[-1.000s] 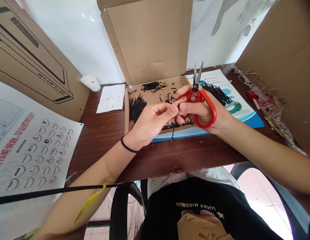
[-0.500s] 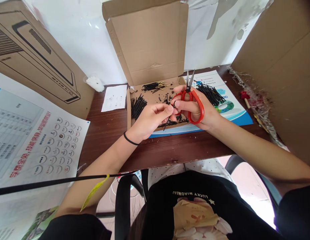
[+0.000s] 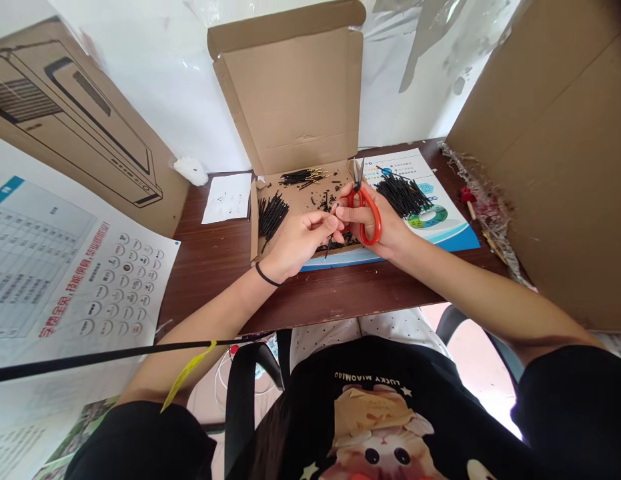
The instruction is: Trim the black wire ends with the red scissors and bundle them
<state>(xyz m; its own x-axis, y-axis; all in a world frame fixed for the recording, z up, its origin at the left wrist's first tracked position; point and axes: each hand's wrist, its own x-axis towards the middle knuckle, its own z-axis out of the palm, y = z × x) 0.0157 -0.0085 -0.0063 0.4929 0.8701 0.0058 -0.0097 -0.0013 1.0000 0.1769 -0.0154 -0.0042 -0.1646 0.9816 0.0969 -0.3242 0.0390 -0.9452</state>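
My left hand (image 3: 301, 245) is closed in a pinch over the front of the cardboard box (image 3: 290, 93). A thin black wire (image 3: 327, 253) pokes out below its fingertips. Red-handled scissors (image 3: 377, 220) hang in my right hand (image 3: 390, 227), blades pointing away and slightly parted. The right thumb and forefinger also meet the left fingertips at the wire's upper end, mostly hidden by the fingers. Inside the box lie a bundle of black wires (image 3: 273, 215), another bundle with gold-coloured ends (image 3: 305, 177), and small black scraps (image 3: 323, 201).
Right of the box, a pile of black wires (image 3: 403, 195) rests on a printed sheet (image 3: 453, 230). A small white paper (image 3: 227, 200) lies to the left. Cardboard panels (image 3: 555, 167) flank the brown table (image 3: 205, 267). A black strap (image 3: 115, 355) crosses my left forearm.
The view has shifted a little, so both hands and the scissors appear farther left. Both hands keep the same pinch together, and the scissors stay in my right hand.
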